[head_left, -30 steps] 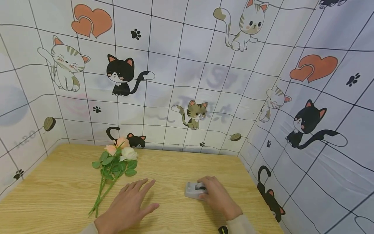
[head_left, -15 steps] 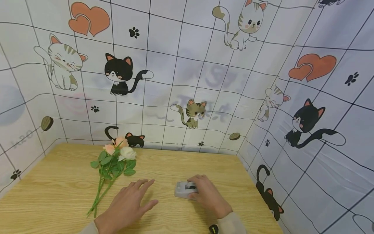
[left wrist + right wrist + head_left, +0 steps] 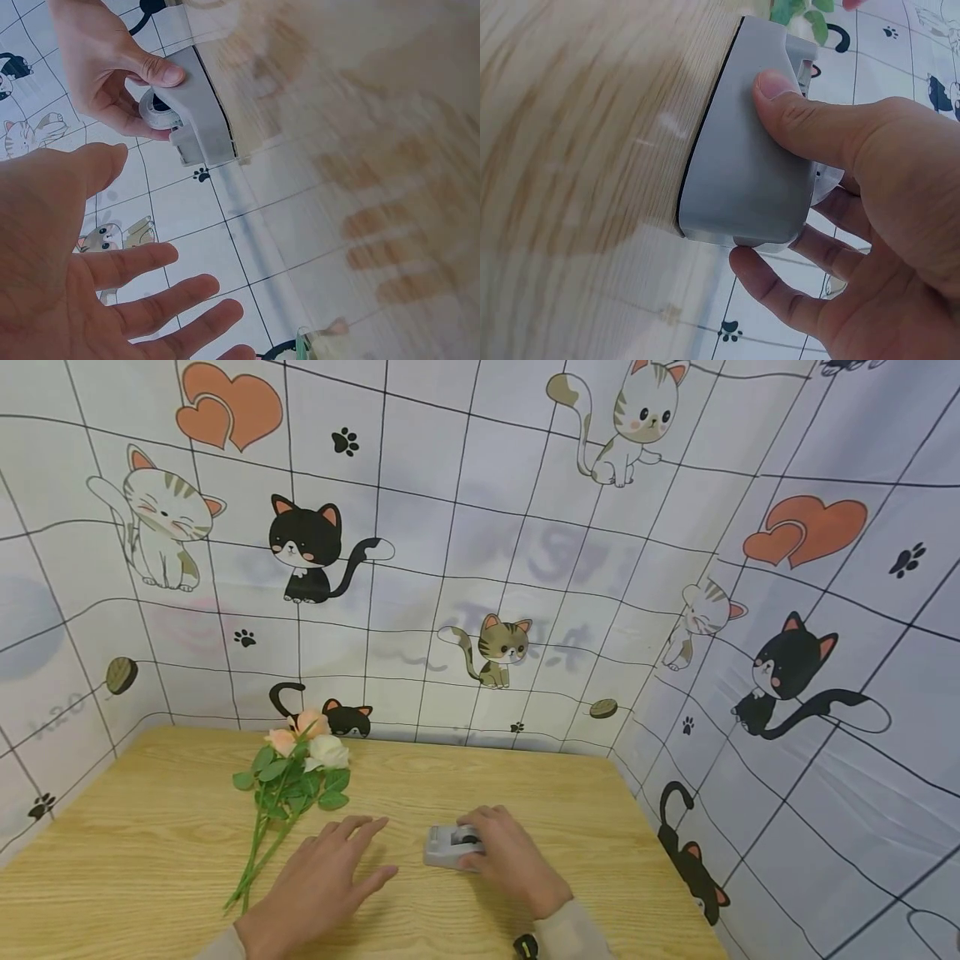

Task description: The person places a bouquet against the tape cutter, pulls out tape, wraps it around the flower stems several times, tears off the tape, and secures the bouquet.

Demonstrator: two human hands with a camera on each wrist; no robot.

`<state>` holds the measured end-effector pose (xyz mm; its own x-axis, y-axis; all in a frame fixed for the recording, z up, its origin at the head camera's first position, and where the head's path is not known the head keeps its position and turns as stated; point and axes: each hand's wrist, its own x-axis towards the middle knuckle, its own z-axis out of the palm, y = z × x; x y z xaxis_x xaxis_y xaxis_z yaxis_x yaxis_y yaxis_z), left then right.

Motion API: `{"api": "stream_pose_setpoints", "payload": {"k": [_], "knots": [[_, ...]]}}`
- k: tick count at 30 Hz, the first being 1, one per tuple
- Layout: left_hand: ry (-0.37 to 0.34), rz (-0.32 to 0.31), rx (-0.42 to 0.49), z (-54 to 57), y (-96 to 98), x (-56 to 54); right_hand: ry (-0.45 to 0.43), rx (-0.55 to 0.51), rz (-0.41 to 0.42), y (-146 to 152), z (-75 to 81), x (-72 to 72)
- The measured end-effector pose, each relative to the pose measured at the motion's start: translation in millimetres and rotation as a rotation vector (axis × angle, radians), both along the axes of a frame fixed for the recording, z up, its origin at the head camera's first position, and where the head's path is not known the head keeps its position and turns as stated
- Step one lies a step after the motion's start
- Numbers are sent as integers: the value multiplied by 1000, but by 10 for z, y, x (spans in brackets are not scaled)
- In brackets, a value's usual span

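Note:
A grey tape dispenser [image 3: 442,850] sits on the wooden table in front of me, with a clear roll of tape [image 3: 154,114] in it. My right hand [image 3: 512,860] grips the dispenser from its right end. In the right wrist view the thumb presses on the dispenser's flat side [image 3: 746,157], and the fingers reach round to the far side, partly hidden. My left hand [image 3: 318,878] is held over the table to the left of the dispenser, apart from it. Its fingers are spread and loosely straight, and it holds nothing.
A small bunch of artificial-looking roses [image 3: 327,752], peach and white with green leaves, lies at the table's back left. Its stems point toward my left forearm. Cat-patterned sheeting [image 3: 420,527] hangs behind and beside the wooden table [image 3: 420,777].
My right hand has slid the tape dispenser leftward across the table, closer to my left hand. The left hand has shifted only slightly left. The roses lie as before.

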<state>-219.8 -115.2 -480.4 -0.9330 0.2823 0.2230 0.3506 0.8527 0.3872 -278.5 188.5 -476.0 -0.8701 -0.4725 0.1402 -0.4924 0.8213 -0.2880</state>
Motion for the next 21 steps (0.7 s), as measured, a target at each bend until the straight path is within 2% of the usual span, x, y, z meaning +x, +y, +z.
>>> {"api": "stream_pose_setpoints", "payload": {"k": [15, 21], "knots": [[54, 11, -29, -23, -137, -18, 28, 3, 8, -327, -32, -6], [69, 18, -45, -45, -202, -19, 49, 23, 34, -464, -29, -6]]}}
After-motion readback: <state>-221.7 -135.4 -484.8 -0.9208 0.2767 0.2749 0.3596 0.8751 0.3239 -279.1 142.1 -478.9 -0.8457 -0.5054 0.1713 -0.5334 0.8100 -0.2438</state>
